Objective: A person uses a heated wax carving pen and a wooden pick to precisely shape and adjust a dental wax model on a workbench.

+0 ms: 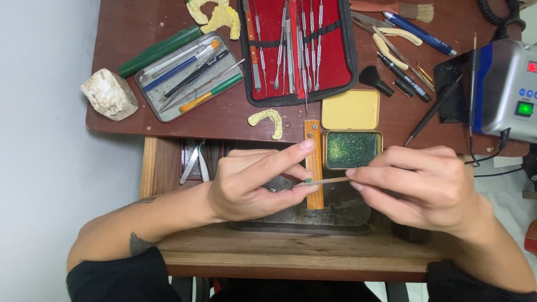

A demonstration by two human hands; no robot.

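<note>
My left hand (254, 182) curls around a small dark object (278, 183) held between thumb and fingers, index finger stretched out above it. My right hand (422, 184) pinches a thin wooden-handled tool (324, 181) whose green-tipped end touches the piece in my left hand. Both hands hover over a dark metal tray (347, 210) on the lower wooden shelf. Just behind them lies an open tin of green wax (352, 149) with its yellow lid (351, 109), and an orange wooden-handled tool (314, 162) lies upright between the hands.
A red case of metal instruments (296, 47) lies open at the back. A metal tray of brushes and pens (187, 75), a white plaster block (109, 94), yellow dental casts (268, 118), pens and a grey electric unit (509, 89) fill the brown table.
</note>
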